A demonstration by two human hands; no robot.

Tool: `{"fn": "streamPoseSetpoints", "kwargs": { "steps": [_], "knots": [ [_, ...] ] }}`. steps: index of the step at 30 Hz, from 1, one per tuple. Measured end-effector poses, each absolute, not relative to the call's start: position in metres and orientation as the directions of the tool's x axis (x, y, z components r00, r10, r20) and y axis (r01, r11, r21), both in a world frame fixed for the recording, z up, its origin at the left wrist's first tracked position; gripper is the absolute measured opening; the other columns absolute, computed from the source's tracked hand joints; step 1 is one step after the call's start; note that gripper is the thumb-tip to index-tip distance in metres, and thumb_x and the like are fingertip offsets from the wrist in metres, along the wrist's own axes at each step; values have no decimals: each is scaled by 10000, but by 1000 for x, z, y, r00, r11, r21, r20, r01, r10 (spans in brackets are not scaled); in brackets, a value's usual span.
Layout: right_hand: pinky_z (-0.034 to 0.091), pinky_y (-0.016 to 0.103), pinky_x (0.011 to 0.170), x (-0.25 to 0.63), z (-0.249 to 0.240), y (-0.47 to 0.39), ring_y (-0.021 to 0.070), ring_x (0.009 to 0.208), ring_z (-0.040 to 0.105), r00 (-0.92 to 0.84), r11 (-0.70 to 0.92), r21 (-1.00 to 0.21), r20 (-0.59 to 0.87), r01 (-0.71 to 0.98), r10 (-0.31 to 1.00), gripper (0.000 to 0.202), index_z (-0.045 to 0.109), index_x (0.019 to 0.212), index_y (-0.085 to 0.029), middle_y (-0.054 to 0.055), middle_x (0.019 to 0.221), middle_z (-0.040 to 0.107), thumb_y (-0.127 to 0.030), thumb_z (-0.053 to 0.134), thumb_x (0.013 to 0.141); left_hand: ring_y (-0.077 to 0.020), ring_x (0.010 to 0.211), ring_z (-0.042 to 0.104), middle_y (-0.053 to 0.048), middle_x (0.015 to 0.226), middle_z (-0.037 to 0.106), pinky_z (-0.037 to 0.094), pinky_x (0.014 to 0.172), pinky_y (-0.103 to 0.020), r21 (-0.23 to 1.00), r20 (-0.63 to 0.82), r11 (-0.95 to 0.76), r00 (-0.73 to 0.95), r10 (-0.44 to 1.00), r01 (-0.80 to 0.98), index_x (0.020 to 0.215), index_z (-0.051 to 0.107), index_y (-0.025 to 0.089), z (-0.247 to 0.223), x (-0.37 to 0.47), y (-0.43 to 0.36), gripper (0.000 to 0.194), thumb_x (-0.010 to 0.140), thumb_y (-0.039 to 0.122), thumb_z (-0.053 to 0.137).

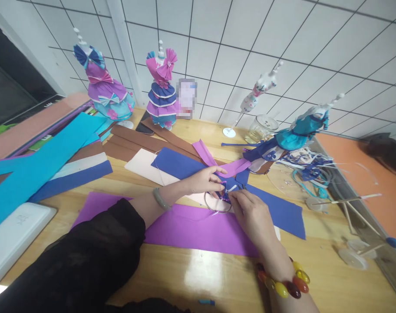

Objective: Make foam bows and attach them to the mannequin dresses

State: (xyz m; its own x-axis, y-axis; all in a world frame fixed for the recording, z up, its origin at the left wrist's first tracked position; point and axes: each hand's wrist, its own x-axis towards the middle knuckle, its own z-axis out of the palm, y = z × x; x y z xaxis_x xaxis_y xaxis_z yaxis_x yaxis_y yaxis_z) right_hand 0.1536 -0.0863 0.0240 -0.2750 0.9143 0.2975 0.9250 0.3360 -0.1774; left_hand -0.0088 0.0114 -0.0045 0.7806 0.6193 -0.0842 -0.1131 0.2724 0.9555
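My left hand (206, 181) pinches the left side of a small pleated blue and purple bow (224, 190). Close to the bow's right side, my right hand (250, 211) has its fingers pressed together on something I cannot make out; a small dark tip shows above them. A thin ring-like loop (207, 204) hangs below the bow. Beneath my hands lie a purple strip (191, 230), a blue strip (279, 211) and a pale strip. A pink-purple folded strip (233, 167) is just beyond my fingers.
Dressed miniature mannequins (111, 87) (162, 93) stand at the back left. A barer one (258, 91) and a tilted one in teal (298, 132) are at right. A glass jar (261, 128), ribbon scraps (310, 163), cloth strips (48, 161) and a white box (25, 230) lie around.
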Motion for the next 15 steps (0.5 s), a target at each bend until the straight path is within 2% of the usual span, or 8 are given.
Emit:
{"fn": "streamPoseSetpoints", "kwargs": {
  "steps": [2, 6, 11, 15],
  "knots": [
    [416, 277, 675, 155, 24, -86, 178, 744, 578, -269, 330, -179, 299, 927, 916, 195, 599, 879, -152, 78, 821, 636, -225, 419, 864, -144, 680, 615, -22, 743, 582, 514, 597, -300, 941, -103, 314, 781, 616, -123, 1144, 379, 176, -4, -9, 11, 512, 694, 221, 619],
    [418, 275, 660, 156, 24, -86, 178, 729, 582, -269, 334, -184, 305, 925, 913, 190, 598, 872, -164, 78, 809, 637, -217, 415, 860, -156, 687, 616, -34, 733, 586, 520, 574, -298, 936, -132, 332, 760, 637, -115, 1179, 357, 176, 0, -9, 11, 530, 715, 247, 601],
    [418, 278, 652, 155, 25, -86, 178, 714, 578, -258, 335, -199, 333, 921, 907, 179, 595, 859, -171, 71, 783, 632, -220, 422, 854, -170, 763, 613, -96, 942, 583, 517, 557, -274, 914, -140, 375, 748, 648, -154, 1167, 375, 195, 0, -10, 12, 531, 704, 285, 619],
    [422, 282, 664, 152, 26, -87, 178, 734, 577, -246, 336, -230, 346, 913, 905, 166, 594, 866, -171, 69, 799, 634, -221, 437, 849, -145, 725, 604, -59, 793, 596, 511, 567, -253, 944, -118, 314, 788, 604, -100, 1005, 509, 125, -3, -9, 12, 422, 656, 303, 665]
  ]
}}
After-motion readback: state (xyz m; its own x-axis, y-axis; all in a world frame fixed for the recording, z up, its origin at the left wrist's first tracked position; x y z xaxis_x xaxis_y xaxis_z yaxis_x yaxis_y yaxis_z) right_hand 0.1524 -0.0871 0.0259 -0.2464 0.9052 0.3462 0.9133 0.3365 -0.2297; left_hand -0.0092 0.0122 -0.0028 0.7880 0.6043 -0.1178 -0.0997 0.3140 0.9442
